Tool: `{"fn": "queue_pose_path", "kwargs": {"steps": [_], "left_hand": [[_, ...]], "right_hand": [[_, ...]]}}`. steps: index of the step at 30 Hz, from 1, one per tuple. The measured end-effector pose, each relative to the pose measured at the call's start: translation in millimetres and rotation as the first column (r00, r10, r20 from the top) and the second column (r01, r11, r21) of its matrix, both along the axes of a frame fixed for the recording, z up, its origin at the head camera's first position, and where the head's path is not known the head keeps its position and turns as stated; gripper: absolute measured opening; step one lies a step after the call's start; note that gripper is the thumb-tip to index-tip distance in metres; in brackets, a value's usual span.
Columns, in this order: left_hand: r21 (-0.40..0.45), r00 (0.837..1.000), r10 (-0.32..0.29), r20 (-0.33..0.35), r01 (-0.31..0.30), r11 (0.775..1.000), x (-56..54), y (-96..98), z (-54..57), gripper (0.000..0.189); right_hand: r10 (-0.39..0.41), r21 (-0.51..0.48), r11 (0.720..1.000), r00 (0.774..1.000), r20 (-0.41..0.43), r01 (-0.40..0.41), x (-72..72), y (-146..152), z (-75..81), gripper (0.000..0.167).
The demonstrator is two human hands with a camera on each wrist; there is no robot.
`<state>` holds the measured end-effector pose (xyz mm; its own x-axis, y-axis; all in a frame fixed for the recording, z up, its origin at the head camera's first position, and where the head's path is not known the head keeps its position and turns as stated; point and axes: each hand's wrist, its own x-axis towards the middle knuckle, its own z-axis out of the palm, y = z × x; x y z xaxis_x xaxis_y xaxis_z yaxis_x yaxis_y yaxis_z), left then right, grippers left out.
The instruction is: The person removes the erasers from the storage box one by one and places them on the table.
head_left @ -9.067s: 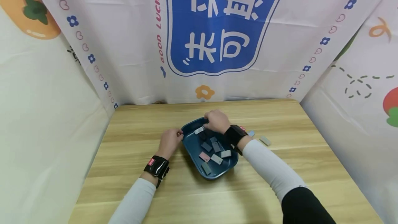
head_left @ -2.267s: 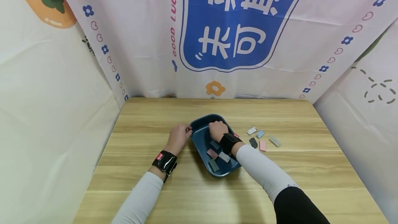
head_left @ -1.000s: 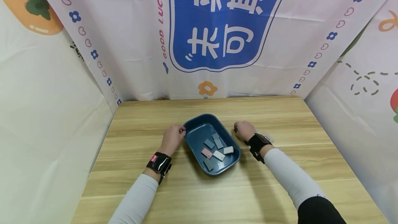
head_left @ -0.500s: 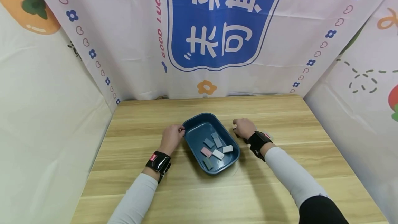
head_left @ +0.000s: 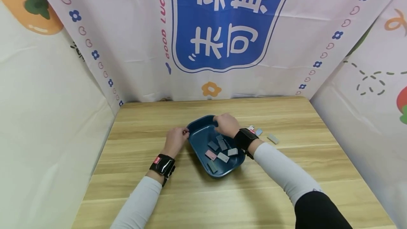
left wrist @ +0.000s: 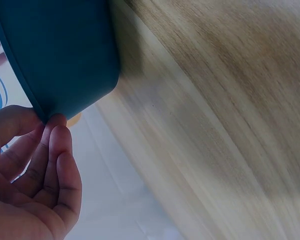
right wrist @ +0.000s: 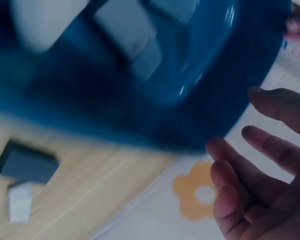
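A dark blue tray (head_left: 198,136) stands on the wooden table, holding several small rectangular blocks, among them a pink block (head_left: 211,154), a white block (head_left: 223,157) and a grey-green block (head_left: 212,167). My left hand (head_left: 175,142) pinches the tray's left rim between thumb and fingertips, as the left wrist view shows up close. Over the far right part of the tray is my right hand (head_left: 227,124). Its fingers are spread and slightly bent in the right wrist view, with nothing between them. The right forearm hides part of the tray's right side.
Right of the tray, on the table (head_left: 152,123), lie a light blue block (head_left: 259,131), a grey-green block (head_left: 272,139) and a white block (head_left: 251,127). The right wrist view shows a black block (right wrist: 27,162) beside the tray. Cloth-covered walls enclose the back and sides.
My right hand has gone from the tabletop right of the tray, where it held a dark block, to over the tray with nothing held. My left hand stays on the rim.
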<state>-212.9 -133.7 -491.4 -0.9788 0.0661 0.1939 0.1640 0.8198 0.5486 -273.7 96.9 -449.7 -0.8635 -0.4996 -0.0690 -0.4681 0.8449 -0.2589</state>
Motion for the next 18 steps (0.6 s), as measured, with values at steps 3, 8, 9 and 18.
{"fn": "queue_pose_path", "kwargs": {"steps": [3, 8, 9, 18], "left_hand": [[-0.004, 1.000, 0.002, -0.006, -0.002, 1.000, 0.5, -0.3, -0.2, 0.013], [0.002, 1.000, 0.003, 0.002, -0.003, 1.000, 0.8, 0.6, -1.7, 0.013], [0.004, 1.000, 0.003, 0.003, -0.004, 1.000, 0.6, 0.5, -2.0, 0.013], [0.013, 1.000, 0.007, -0.001, -0.007, 1.000, -0.8, -2.1, -4.2, 0.013]], "right_hand": [[0.039, -0.001, 0.999, 0.999, 0.036, -0.039, 5.0, -14.9, -7.0, 0.037], [0.093, 0.010, 0.996, 0.994, 0.063, -0.094, 10.9, -26.0, -24.1, 0.032], [0.103, 0.022, 0.994, 0.993, 0.061, -0.105, 11.3, -27.2, -27.9, 0.029], [0.108, 0.122, 0.985, 0.987, 0.117, -0.123, 15.5, -35.4, -48.4, 0.006]]}}
